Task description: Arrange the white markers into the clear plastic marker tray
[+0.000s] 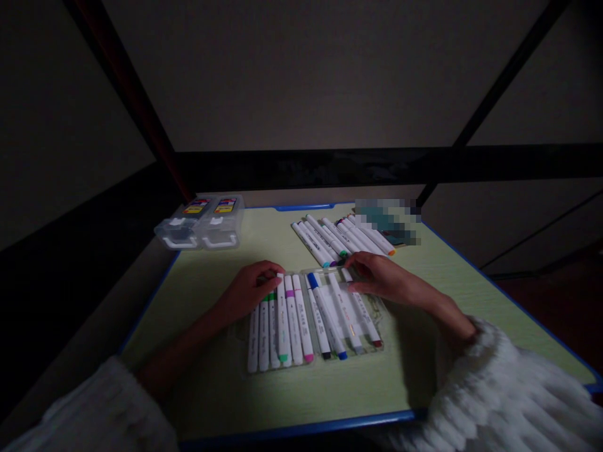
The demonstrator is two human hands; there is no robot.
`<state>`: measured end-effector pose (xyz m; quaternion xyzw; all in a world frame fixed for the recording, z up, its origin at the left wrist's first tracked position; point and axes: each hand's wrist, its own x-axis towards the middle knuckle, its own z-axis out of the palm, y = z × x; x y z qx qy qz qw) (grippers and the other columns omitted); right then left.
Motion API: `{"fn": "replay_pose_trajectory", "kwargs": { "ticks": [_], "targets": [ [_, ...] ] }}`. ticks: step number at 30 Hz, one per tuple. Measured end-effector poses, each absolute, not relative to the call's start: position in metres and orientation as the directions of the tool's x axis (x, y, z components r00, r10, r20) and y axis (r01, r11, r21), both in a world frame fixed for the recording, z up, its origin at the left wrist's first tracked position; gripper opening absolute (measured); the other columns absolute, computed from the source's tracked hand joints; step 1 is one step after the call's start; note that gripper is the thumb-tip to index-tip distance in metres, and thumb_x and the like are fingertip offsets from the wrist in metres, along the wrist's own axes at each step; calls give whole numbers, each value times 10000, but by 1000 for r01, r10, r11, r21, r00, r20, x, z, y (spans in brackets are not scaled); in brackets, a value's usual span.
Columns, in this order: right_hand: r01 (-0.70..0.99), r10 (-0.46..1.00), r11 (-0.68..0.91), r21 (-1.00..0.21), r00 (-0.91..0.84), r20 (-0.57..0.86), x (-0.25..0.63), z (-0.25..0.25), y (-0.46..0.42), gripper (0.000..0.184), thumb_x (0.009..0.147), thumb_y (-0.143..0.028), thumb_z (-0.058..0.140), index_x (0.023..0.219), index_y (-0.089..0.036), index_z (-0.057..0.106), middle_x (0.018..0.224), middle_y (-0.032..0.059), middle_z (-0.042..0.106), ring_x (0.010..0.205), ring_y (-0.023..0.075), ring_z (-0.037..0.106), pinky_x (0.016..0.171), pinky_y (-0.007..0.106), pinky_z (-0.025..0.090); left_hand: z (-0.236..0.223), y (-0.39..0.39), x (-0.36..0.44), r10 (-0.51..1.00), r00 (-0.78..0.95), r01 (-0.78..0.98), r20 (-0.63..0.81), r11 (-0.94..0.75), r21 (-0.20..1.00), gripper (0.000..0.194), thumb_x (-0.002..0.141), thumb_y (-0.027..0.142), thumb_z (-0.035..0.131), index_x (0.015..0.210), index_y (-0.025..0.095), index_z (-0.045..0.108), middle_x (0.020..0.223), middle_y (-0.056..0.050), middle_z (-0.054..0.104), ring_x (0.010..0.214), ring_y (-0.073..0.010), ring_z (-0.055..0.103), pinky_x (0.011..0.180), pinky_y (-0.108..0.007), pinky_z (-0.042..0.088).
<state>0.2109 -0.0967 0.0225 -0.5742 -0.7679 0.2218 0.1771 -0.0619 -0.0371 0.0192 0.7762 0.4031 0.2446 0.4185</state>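
A clear plastic marker case [311, 366] lies opened flat on the table, with white markers lined up in both halves. At the left half, my left hand [252, 285] has its thumb and fingers closed around the upper end of a green-tipped marker [282, 320], which rests on top of its neighbours. My right hand [381, 276] is at the right half, its thumb and index finger pinching the upper end of a brown-tipped marker [365, 311]. Between the hands lie a pink-tipped marker [303, 320], a blue-capped marker [327, 320] and a grey-tipped marker [346, 314].
Behind the case is a loose pile of white markers [343, 237]. A dark green item [384, 221], partly pixelated, lies at the back right. Two clear handled boxes [219, 235] stand at the back left. Blue edging [301, 430] borders the pale table [264, 402].
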Motion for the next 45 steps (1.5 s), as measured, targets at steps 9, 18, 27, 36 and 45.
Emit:
{"fn": "replay_pose_trajectory", "kwargs": {
  "ticks": [9, 18, 27, 36, 45],
  "targets": [
    [821, 968, 226, -524, -248, 29, 205, 22, -98, 275, 776, -417, 538, 863, -159, 506, 613, -11, 480, 518, 112, 384, 470, 233, 295, 19, -37, -63, 820, 571, 434, 39, -342, 833, 211, 731, 268, 485, 854, 130, 586, 708, -19, 600, 654, -130, 564, 591, -236, 443],
    [861, 977, 205, -465, -205, 49, 199, 26, -99, 191, 810, -365, 483, 782, -176, 470, 636, 13, 516, 530, 122, 419, 486, 247, 298, 19, -38, -62, 825, 564, 430, 41, -336, 838, 201, 729, 270, 495, 841, 130, 587, 702, -14, 595, 644, -122, 558, 582, -227, 442],
    [860, 979, 202, -469, -192, 70, 197, 28, -99, 193, 814, -351, 466, 721, -199, 391, 633, 14, 494, 530, 126, 406, 484, 265, 291, 19, -38, -61, 817, 575, 422, 38, -337, 841, 203, 728, 264, 490, 840, 124, 585, 695, -13, 586, 640, -120, 556, 582, -223, 435],
    [713, 980, 197, -673, -164, 113, 196, 28, -99, 232, 794, -372, 493, 687, -201, 379, 544, -50, 384, 490, 95, 356, 436, 225, 249, 20, -38, -61, 813, 581, 417, 37, -336, 845, 195, 725, 266, 494, 823, 125, 585, 688, -11, 578, 641, -120, 547, 581, -223, 429],
    [244, 980, 178, -953, -127, 150, 184, 35, -98, 312, 681, -416, 645, 664, -181, 441, 550, -52, 454, 449, 59, 384, 411, 197, 297, 17, -36, -62, 800, 597, 415, 55, -367, 832, 210, 734, 271, 482, 841, 121, 583, 679, -7, 576, 620, -113, 531, 560, -217, 407]
  ]
}}
